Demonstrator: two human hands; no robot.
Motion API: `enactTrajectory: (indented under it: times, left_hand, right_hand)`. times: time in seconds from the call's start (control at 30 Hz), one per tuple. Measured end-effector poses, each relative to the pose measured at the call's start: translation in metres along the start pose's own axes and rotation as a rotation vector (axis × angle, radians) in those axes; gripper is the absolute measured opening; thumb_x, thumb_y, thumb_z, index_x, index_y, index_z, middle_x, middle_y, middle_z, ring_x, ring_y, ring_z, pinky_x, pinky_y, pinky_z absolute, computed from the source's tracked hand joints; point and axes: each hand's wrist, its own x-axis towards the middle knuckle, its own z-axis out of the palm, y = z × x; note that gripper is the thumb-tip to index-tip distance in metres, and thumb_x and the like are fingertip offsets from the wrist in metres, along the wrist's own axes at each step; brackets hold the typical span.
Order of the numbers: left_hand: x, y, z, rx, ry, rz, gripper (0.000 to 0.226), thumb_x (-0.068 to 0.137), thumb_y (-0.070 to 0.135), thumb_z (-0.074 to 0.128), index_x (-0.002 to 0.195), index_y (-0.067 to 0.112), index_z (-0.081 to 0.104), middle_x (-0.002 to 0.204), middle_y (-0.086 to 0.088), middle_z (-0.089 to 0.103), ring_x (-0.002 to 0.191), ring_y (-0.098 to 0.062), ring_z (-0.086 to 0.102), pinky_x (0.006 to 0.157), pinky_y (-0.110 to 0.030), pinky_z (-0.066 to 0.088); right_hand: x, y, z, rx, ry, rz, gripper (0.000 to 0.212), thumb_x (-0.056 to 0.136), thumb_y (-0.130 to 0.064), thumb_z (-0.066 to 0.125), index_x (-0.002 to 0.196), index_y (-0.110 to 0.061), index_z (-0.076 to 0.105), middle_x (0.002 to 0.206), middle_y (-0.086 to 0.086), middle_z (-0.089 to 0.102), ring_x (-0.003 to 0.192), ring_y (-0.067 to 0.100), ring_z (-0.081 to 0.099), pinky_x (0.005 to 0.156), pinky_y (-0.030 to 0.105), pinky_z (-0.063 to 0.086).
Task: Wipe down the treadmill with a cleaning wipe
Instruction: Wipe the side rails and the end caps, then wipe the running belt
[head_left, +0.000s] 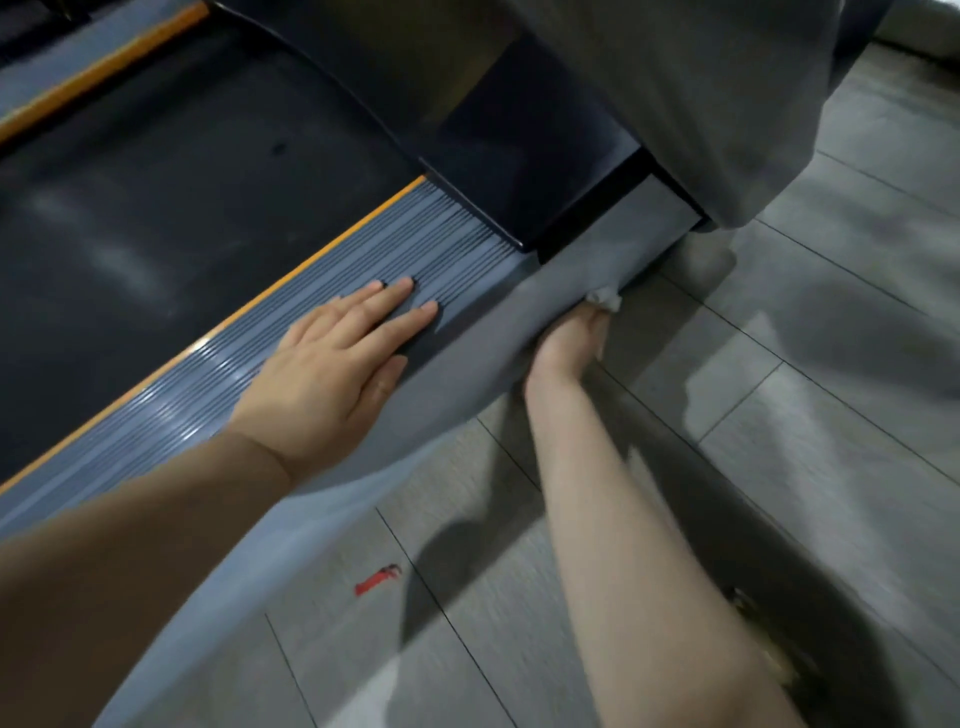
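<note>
The treadmill fills the upper left, with a black belt (156, 208), a ribbed grey side rail (171, 410) edged in orange, and a smooth grey side panel (467, 353). My left hand (332, 364) lies flat on the ribbed rail with its fingers straight. My right hand (569, 340) reaches low along the lower edge of the side panel and holds a crumpled white wipe (605, 300) against it. Most of the right hand's fingers are hidden behind the panel's edge and the wipe.
A black motor cover (493, 156) and a grey upright (701, 104) rise at the treadmill's front. Grey wood-look floor (779, 389) spreads to the right. A small red scrap (376, 578) lies on the floor beside the treadmill's side.
</note>
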Motion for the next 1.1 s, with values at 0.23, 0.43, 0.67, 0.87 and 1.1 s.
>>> enactTrajectory:
  times: [0.23,0.43,0.67,0.87,1.1]
  left_hand:
    - [-0.001,0.004,-0.004,-0.001,-0.059,-0.030,0.054,0.101,0.043,0.020,0.153,0.033,0.033,0.161,0.004,0.030,0.149,-0.022,0.025,0.118,-0.043,0.022]
    - [0.003,0.006,-0.007,-0.046,-0.172,-0.098,0.052,0.105,0.038,0.024,0.156,0.039,0.017,0.166,0.009,0.009,0.153,-0.016,0.005,0.123,-0.042,0.005]
    - [-0.104,0.049,-0.018,-0.500,-0.032,-0.224,0.061,0.086,0.021,0.043,0.146,0.012,0.045,0.156,-0.007,0.038,0.147,-0.023,0.029,0.122,-0.034,0.015]
    - [-0.252,-0.002,-0.034,-0.426,0.139,-0.499,0.060,0.085,0.021,0.042,0.144,0.019,0.047,0.150,0.000,0.045,0.141,-0.018,0.037,0.118,-0.037,0.026]
    - [-0.374,-0.086,-0.051,-0.246,0.135,-0.743,0.057,0.085,0.027,0.038,0.139,0.015,0.050,0.144,-0.003,0.051,0.133,-0.026,0.045,0.112,-0.044,0.035]
  right_hand:
    - [-0.122,0.058,-0.030,-0.142,-0.069,0.208,0.033,0.105,-0.026,0.038,0.133,-0.015,0.050,0.129,0.009,0.058,0.113,0.029,0.057,0.097,0.035,0.045]
    - [-0.201,0.069,-0.069,-0.474,-0.191,0.324,0.021,0.101,-0.013,0.047,0.107,-0.001,0.064,0.097,0.016,0.061,0.085,0.019,0.055,0.076,0.028,0.045]
    - [-0.225,0.020,-0.109,-0.459,-0.538,0.339,0.024,0.095,-0.004,0.057,0.116,-0.008,0.066,0.093,-0.007,0.074,0.082,0.005,0.067,0.074,0.020,0.053]
    - [-0.267,0.018,-0.081,-0.710,-0.626,-0.050,0.020,0.092,-0.007,0.058,0.089,-0.019,0.074,0.083,-0.009,0.068,0.084,0.007,0.058,0.079,0.025,0.044]
    - [-0.338,0.063,-0.025,-0.930,-0.988,-0.636,0.030,0.097,-0.005,0.052,0.124,-0.011,0.066,0.118,-0.015,0.063,0.112,-0.005,0.057,0.094,0.011,0.040]
